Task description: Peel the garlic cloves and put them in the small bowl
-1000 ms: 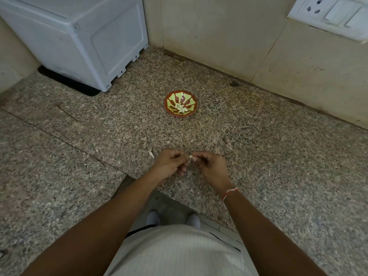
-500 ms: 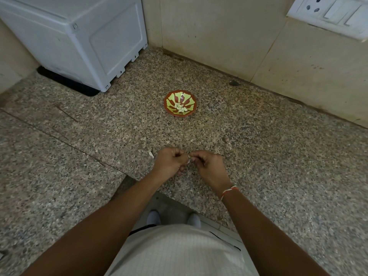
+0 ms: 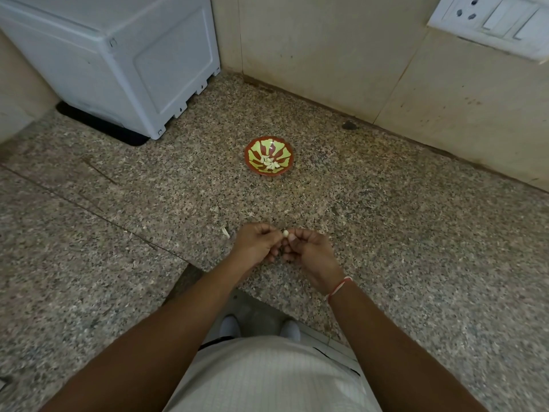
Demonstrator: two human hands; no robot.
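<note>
Left hand point(image 3: 257, 243) and right hand point(image 3: 307, 248) meet fingertip to fingertip, fingers curled, pinching one pale garlic clove point(image 3: 285, 233) between them above the counter. Beyond the grip, well apart, the small bowl point(image 3: 251, 150) holds peeled cloves point(image 3: 270, 163). A skin scrap point(image 3: 225, 232) lies just left of the grip. Speckled granite counter point(image 3: 416, 233); white appliance point(image 3: 118, 55) far left; tiled wall point(image 3: 312, 55) behind.

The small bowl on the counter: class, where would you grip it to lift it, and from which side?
Pinch the small bowl by its near rim, coming from the person's side. It is shallow with a flared edge, upright, and the peeled cloves lie in its middle, leaving the rim bare.
</note>
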